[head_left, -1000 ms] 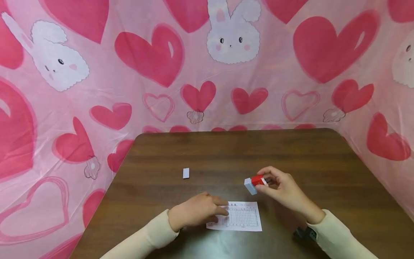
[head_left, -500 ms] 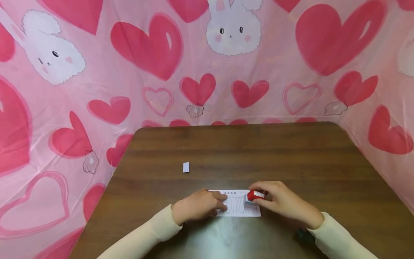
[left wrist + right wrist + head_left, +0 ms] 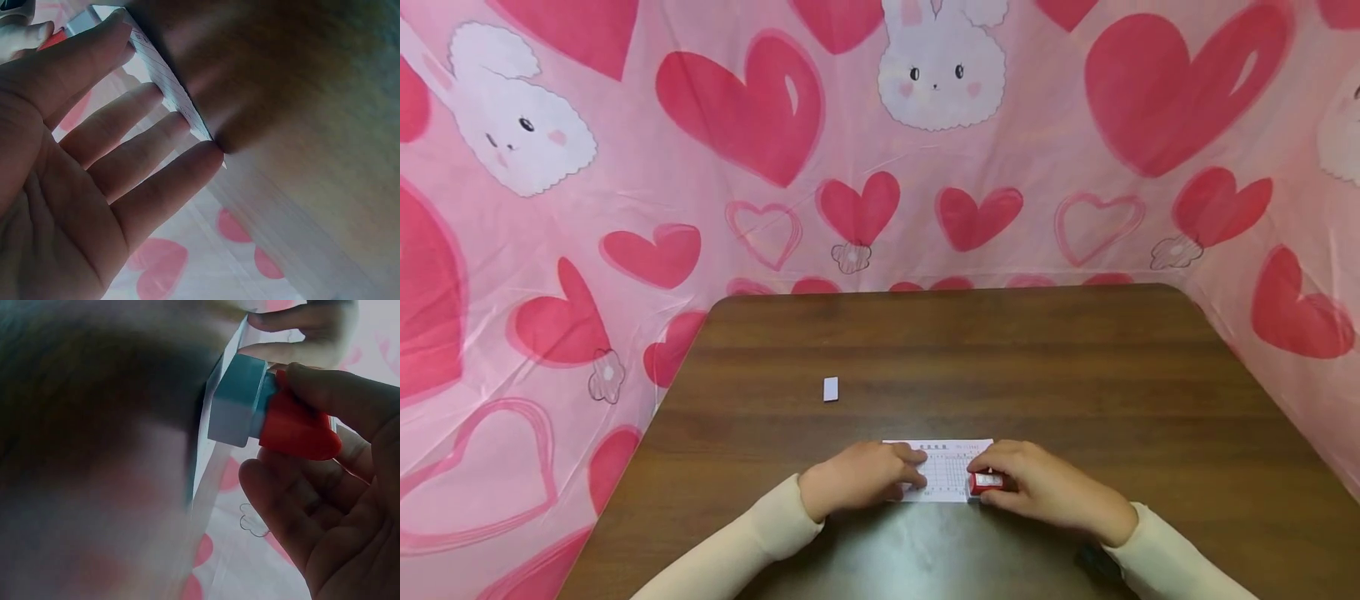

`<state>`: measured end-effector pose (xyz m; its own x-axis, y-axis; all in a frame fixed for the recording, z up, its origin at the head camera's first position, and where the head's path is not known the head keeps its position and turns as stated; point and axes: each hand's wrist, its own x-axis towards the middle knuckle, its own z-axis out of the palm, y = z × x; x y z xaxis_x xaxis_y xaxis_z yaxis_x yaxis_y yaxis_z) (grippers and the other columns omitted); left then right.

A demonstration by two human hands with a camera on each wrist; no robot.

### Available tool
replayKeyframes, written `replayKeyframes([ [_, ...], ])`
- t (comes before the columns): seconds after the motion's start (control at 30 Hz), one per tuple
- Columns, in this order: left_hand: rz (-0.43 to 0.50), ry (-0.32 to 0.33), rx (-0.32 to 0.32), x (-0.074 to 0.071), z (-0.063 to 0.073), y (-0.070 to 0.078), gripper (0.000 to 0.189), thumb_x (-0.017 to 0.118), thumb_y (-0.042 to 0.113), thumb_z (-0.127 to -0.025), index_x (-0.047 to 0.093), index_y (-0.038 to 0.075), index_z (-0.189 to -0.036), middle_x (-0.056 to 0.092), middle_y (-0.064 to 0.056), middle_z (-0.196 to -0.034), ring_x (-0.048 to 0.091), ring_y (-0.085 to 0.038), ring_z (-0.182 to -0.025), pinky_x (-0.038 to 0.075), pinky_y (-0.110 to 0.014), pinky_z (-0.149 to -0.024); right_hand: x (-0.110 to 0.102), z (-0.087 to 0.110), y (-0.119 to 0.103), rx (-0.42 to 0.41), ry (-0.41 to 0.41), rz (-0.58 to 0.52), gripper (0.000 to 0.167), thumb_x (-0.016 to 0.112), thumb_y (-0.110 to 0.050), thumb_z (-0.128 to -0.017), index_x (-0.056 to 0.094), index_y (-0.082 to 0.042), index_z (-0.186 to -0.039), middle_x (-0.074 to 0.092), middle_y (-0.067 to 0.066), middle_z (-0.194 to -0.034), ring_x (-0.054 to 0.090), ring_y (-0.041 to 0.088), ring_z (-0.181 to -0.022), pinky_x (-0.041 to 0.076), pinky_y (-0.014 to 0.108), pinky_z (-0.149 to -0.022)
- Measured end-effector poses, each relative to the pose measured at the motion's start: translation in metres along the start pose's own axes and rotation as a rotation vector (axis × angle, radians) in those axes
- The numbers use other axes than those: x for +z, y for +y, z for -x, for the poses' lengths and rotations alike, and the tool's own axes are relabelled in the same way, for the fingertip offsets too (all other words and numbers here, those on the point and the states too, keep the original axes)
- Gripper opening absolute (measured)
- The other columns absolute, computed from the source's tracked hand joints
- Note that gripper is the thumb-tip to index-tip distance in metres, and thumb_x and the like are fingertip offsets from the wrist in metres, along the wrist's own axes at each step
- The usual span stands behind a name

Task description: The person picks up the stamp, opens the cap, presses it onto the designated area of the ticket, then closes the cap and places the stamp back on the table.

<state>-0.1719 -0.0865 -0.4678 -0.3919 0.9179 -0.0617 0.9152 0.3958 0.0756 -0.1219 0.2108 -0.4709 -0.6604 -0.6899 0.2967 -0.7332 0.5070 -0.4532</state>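
A small printed form (image 3: 943, 471) with a grid lies on the dark wooden table. My left hand (image 3: 863, 477) rests on its left part, fingers extended, the tips pressing the paper as the left wrist view also shows. In my right hand (image 3: 1052, 487) I pinch a red-topped self-inking stamp (image 3: 986, 482) between thumb and fingers. Its grey base (image 3: 237, 400) stands against the paper (image 3: 203, 444) in the right wrist view, at the form's lower right. The underside of the stamp is hidden.
A small white rectangular piece (image 3: 831, 389) lies farther back on the table (image 3: 1000, 358), left of the form. Pink cloth (image 3: 917, 167) printed with hearts and rabbits hangs behind and beside the table.
My right hand has brought the stamp from above the table, right of the form, down onto the paper, then toward its near right edge. The left hand stays on the form.
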Motion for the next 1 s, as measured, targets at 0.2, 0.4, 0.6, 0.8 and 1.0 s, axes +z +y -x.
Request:
replayKeyframes([
  [0.2, 0.033, -0.011, -0.01, -0.0007, 0.0, 0.0007, 0.028, 0.083, 0.013, -0.092, 0.081, 0.026, -0.117, 0.07, 0.001, -0.137, 0.066, -0.008, -0.124, 0.055, -0.021, -0.088, 0.0018, 0.0011, -0.0003, 0.025, -0.02, 0.012, 0.026, 0.086, -0.009, -0.087, 0.076, -0.01, -0.111, 0.071, -0.008, -0.107, 0.065, 0.006, -0.094, 0.059, 0.033, -0.082],
  [0.4, 0.041, -0.021, -0.018, -0.0029, -0.0005, 0.0005, 0.028, 0.082, 0.014, -0.093, 0.081, 0.025, -0.118, 0.069, 0.001, -0.138, 0.065, -0.008, -0.125, 0.055, -0.021, -0.09, 0.002, 0.002, 0.0, 0.026, -0.013, 0.03, 0.027, 0.086, -0.01, -0.088, 0.076, -0.009, -0.112, 0.072, -0.006, -0.108, 0.066, 0.007, -0.096, 0.06, 0.034, -0.082],
  [0.6, 0.063, -0.018, -0.025, -0.0033, -0.0006, -0.0001, 0.028, 0.082, 0.013, -0.093, 0.081, 0.024, -0.119, 0.069, 0.0, -0.138, 0.065, -0.009, -0.126, 0.055, -0.021, -0.091, 0.0001, 0.0018, -0.0003, 0.038, -0.029, 0.033, 0.026, 0.085, -0.012, -0.088, 0.076, -0.01, -0.113, 0.072, -0.005, -0.109, 0.066, 0.007, -0.097, 0.06, 0.035, -0.083],
  [0.8, 0.063, -0.017, -0.03, -0.0016, 0.0004, 0.0008, 0.029, 0.082, 0.013, -0.092, 0.081, 0.024, -0.119, 0.069, 0.0, -0.139, 0.064, -0.008, -0.127, 0.054, -0.02, -0.091, -0.0015, 0.0021, -0.0001, 0.073, -0.068, 0.001, 0.026, 0.085, -0.014, -0.089, 0.076, -0.012, -0.114, 0.072, -0.006, -0.11, 0.065, 0.006, -0.097, 0.059, 0.034, -0.083],
  [1.0, 0.062, -0.013, -0.035, -0.003, 0.0021, 0.003, 0.028, 0.082, 0.013, -0.092, 0.081, 0.024, -0.119, 0.069, 0.001, -0.138, 0.063, -0.007, -0.128, 0.054, -0.019, -0.092, -0.0016, 0.0018, -0.0007, 0.081, -0.074, -0.009, 0.026, 0.085, -0.015, -0.089, 0.076, -0.012, -0.114, 0.072, -0.006, -0.111, 0.065, 0.006, -0.098, 0.059, 0.034, -0.084],
])
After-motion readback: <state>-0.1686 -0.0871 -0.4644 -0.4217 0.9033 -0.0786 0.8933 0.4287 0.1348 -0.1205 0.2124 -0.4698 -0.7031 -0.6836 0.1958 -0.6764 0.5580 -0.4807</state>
